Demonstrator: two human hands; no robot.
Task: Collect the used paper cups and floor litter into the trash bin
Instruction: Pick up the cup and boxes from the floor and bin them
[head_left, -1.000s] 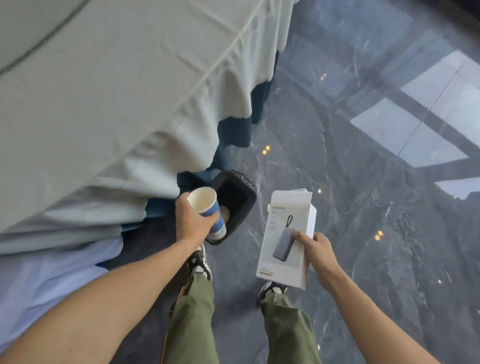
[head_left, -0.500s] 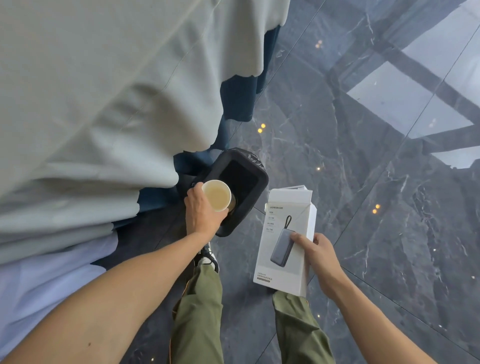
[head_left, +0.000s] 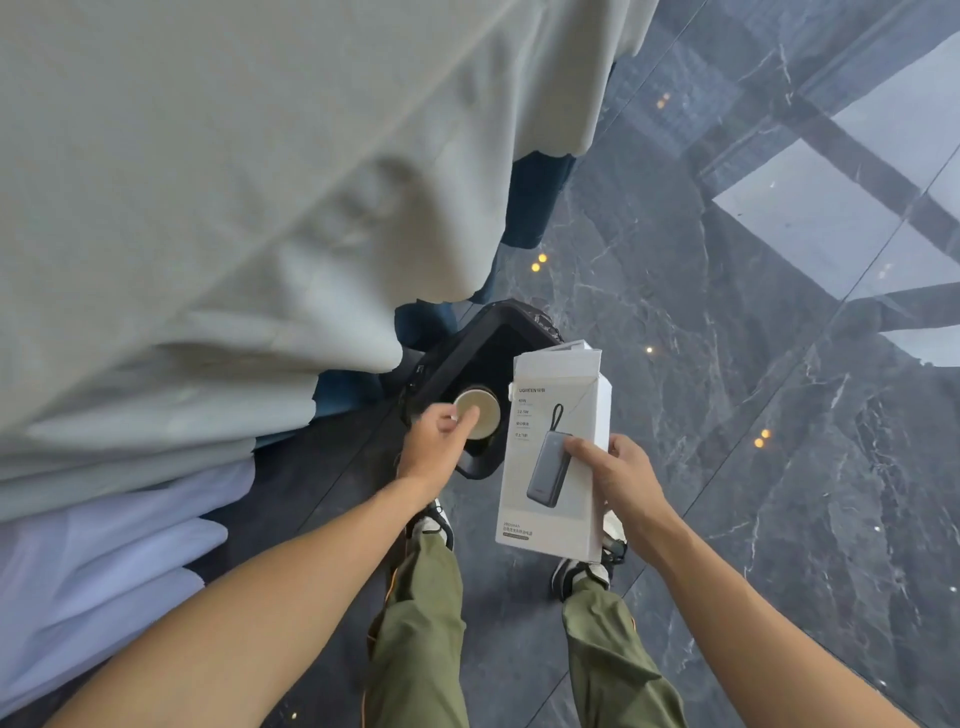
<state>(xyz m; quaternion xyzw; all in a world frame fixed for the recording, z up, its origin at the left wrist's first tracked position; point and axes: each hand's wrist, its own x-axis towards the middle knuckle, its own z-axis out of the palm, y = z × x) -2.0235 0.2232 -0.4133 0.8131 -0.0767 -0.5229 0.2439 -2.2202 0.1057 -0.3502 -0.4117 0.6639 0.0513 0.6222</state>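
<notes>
A black trash bin (head_left: 511, 326) stands on the dark marble floor beside the draped table. A used paper cup (head_left: 485, 415) sits upright inside it, seen from above with its pale inside showing. My left hand (head_left: 436, 441) hovers over the bin's near left rim with loosely curled fingers, overlapping the cup's left edge and holding nothing. My right hand (head_left: 618, 467) grips a white power-bank box (head_left: 558, 415) by its right edge, held upright over the bin's right side and hiding part of the opening.
A grey-green tablecloth (head_left: 234, 182) hangs in folds over the left half of the view, with dark blue skirting (head_left: 532, 208) below it. A pale cloth (head_left: 104, 561) lies at lower left. My legs and shoes (head_left: 434, 525) stand just behind the bin. Glossy marble floor (head_left: 753, 467) spreads to the right.
My left hand carried the cup over the bin and let it go; the cup now sits lower, inside the bin. My right hand brought the box closer to the bin.
</notes>
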